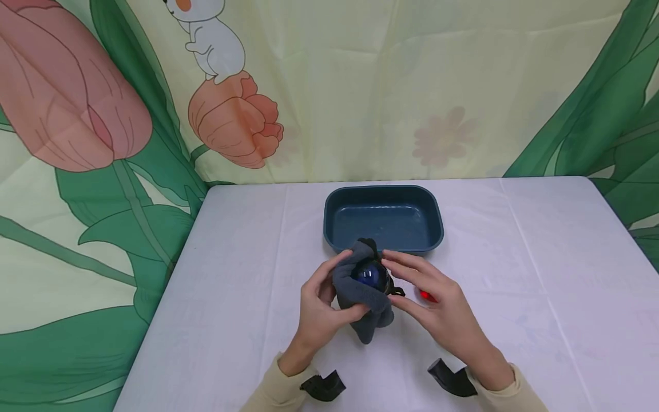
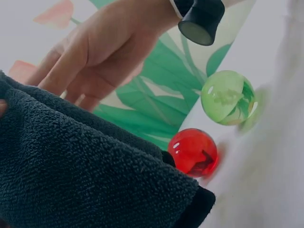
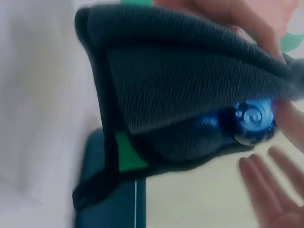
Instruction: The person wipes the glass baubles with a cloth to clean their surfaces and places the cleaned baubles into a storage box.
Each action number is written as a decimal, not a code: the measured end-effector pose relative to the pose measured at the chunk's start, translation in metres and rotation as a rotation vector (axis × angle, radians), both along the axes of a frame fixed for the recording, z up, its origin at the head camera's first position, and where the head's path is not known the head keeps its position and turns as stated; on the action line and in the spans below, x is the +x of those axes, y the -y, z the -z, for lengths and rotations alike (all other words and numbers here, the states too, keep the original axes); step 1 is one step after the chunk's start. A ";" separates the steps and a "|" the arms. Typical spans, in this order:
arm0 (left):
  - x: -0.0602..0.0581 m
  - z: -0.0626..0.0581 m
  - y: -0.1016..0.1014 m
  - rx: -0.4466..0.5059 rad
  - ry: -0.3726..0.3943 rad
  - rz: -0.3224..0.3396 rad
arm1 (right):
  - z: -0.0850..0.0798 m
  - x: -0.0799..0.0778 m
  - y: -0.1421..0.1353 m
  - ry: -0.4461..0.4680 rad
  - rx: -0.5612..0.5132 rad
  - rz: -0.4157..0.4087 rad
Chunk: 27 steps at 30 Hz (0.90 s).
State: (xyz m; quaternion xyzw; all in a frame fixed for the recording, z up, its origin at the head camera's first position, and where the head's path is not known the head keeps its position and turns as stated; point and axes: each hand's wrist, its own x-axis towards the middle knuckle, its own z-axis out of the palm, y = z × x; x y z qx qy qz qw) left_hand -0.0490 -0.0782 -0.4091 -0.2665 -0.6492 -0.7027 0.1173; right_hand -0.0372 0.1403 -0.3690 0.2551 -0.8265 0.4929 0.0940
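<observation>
A dark grey-blue plush cloth (image 1: 360, 297) with black edging is folded around a shiny blue ball (image 1: 372, 276). My left hand (image 1: 324, 306) grips the cloth from the left, its thumb pressed on the near side. In the right wrist view, the ball's raised swirl (image 3: 254, 116) shows beside the cloth's fold. My right hand (image 1: 437, 303) is on the right, its fingers spread and lightly bent around the ball's exposed side. Its thumb is by a dark and gold loop (image 1: 398, 292). Whether these fingertips touch the ball is unclear.
A dark blue rectangular tub (image 1: 383, 220) stands just beyond my hands. Under my right hand on the white table (image 1: 231, 286) lie a clear red ball (image 2: 193, 152) and a clear green ball (image 2: 228, 97). The head view hides the green one. A printed curtain (image 1: 360, 91) hangs behind.
</observation>
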 end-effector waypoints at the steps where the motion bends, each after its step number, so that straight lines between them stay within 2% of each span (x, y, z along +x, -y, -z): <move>1: -0.001 0.000 0.000 0.005 -0.001 0.000 | 0.000 0.000 -0.001 -0.040 0.017 -0.008; 5: -0.002 0.000 0.000 0.016 -0.001 0.017 | 0.003 -0.004 0.000 -0.200 0.030 -0.080; 8: -0.003 0.000 -0.001 0.020 0.011 0.033 | 0.005 -0.006 0.003 -0.289 0.019 -0.108; 13: -0.001 -0.001 -0.002 0.007 0.045 0.027 | 0.006 -0.006 0.005 -0.318 0.015 -0.104; 18: -0.001 0.000 -0.001 -0.008 0.042 0.031 | 0.007 -0.004 0.003 -0.243 0.035 -0.093; 24: -0.001 0.002 0.001 -0.020 -0.028 0.040 | 0.007 -0.002 0.002 -0.002 -0.076 -0.063; 27: -0.001 0.002 0.000 -0.011 -0.034 0.034 | 0.008 -0.003 0.002 0.057 -0.095 -0.063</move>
